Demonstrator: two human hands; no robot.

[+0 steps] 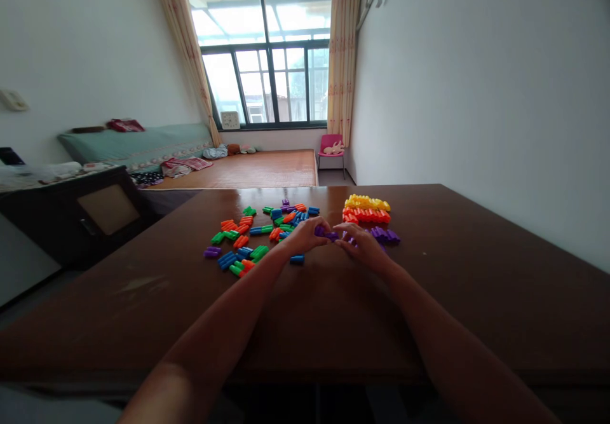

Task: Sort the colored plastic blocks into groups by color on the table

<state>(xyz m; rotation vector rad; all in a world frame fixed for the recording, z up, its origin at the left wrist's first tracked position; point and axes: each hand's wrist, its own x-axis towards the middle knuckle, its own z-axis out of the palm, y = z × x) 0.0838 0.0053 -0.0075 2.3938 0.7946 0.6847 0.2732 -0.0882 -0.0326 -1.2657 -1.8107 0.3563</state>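
Over the middle of the table, my left hand (pixel 307 236) pinches a purple toy building block (pixel 326 233) made of short tube shapes. My right hand (pixel 362 245) meets it from the other side, its thumb and forefinger closed about the block's right end. Partly hidden behind my right hand is a row of purple blocks (pixel 385 235). Beyond that lie a row of orange blocks (pixel 366 215) and, farthest back, a row of yellow blocks (pixel 366 203). Left of my hands, loose blue, green, orange and purple blocks (pixel 260 252) are scattered.
The dark brown table (pixel 328 322) reaches from close in front of me toward a bed (pixel 262 166) by the window. A pink chair (pixel 332 145) stands beyond the table's far edge. To the left is a dark cabinet (pixel 95 214); a white wall (pixel 476 81) runs along the right.
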